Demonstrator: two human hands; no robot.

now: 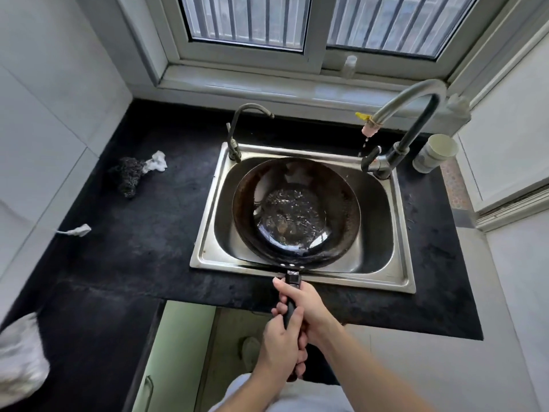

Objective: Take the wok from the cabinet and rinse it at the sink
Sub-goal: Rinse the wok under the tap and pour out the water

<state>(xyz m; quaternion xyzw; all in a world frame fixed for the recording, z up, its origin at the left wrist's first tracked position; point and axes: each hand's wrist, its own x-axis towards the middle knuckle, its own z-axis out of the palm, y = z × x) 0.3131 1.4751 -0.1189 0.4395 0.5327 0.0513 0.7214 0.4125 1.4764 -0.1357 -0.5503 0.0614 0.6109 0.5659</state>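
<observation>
A dark round wok sits in the steel sink with a pool of rippling water in its bottom. Its black handle sticks out over the sink's front rim toward me. My right hand grips the handle close to the wok. My left hand grips the handle's end just behind it. The tall curved faucet at the back right only drips a few drops from its pink-tipped spout.
A smaller dark tap stands at the sink's back left. A steel scourer with a white rag lies on the black counter at left. A white cup stands right of the faucet. The cabinet door below hangs open.
</observation>
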